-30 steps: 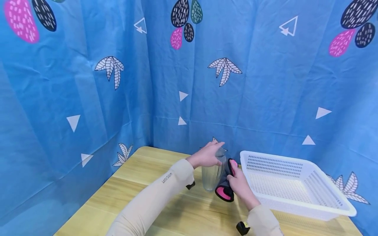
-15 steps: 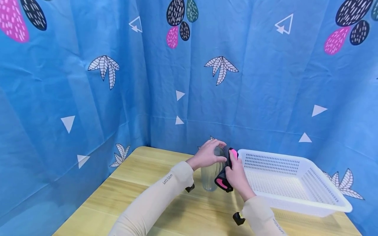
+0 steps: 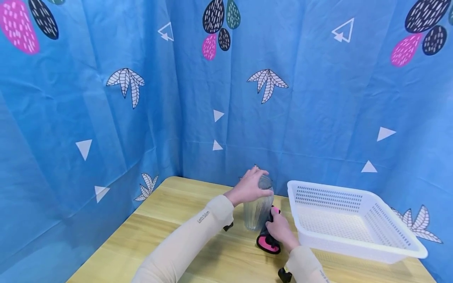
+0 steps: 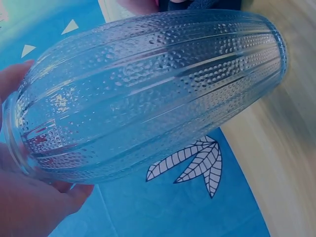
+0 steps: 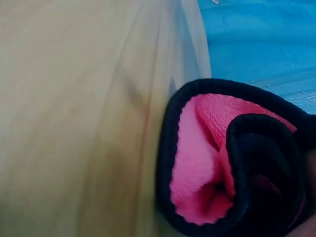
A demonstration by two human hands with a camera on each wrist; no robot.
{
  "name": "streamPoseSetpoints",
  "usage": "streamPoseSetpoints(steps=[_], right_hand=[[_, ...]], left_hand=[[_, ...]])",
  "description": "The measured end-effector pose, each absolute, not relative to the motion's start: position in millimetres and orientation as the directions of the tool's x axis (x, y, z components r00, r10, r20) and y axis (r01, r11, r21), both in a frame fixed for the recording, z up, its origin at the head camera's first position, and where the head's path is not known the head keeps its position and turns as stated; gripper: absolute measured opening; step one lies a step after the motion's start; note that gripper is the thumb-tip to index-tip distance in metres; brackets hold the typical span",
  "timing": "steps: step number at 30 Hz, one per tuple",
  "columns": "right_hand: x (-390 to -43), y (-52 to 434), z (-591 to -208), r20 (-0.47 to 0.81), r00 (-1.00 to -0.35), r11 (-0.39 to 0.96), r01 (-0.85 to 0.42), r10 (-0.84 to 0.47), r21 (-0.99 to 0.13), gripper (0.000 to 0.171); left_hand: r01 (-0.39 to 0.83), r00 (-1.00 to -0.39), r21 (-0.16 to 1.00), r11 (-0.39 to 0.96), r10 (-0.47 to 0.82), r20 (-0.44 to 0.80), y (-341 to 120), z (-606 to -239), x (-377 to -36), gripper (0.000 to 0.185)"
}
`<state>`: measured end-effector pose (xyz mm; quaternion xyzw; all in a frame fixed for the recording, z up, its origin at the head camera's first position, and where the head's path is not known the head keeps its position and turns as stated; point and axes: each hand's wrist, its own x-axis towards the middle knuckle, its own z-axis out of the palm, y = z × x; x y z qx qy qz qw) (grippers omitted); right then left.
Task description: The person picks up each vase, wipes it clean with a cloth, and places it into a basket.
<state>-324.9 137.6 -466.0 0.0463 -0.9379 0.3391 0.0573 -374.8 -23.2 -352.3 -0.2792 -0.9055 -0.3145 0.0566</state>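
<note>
A clear ribbed glass vase [image 3: 255,214] stands upright on the table, its dimpled sides filling the left wrist view. My left hand [image 3: 249,188] grips it around the top, thumb and fingers spread to either side of the rim. In my right hand [image 3: 281,227] is a folded cleaning cloth [image 3: 267,243], dark outside, pink and fuzzy inside, with black edging. The cloth lies along the lower right side of the vase. Its curled open end with the pink lining [image 5: 190,163] shows in the right wrist view, where most of the right hand is out of frame.
A white perforated plastic basket [image 3: 348,247] stands on the right of the wooden table [image 3: 170,212], close beside the right hand. Blue patterned curtain [image 3: 230,129] hangs behind the table and along its left side.
My right hand first slid the cloth a little up the vase's side, then brought it down toward the base. The left hand stays around the top of the vase.
</note>
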Motion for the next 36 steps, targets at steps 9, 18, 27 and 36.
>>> streamPoseSetpoints(steps=[9,18,27,36], right_hand=[[-302,132,-455,0.137,-0.990,0.888,-0.050,0.015,-0.457,0.077],[-253,140,-415,0.433,-0.895,0.920,-0.251,-0.103,-0.301,0.052],[-248,215,-364,0.442,-0.887,0.909,-0.286,-0.132,-0.303,0.046],[-274,333,-353,0.361,-0.915,0.918,-0.288,-0.181,-0.271,0.046]], left_hand=[[0.537,-0.838,0.557,0.634,0.477,0.265,-25,-353,-374,0.065],[0.535,-0.836,0.588,0.607,0.483,0.261,-27,-352,-377,0.066],[0.522,-0.840,0.612,0.594,0.481,0.250,-28,-350,-378,0.063],[0.512,-0.843,0.626,0.588,0.482,0.238,-28,-353,-377,0.066]])
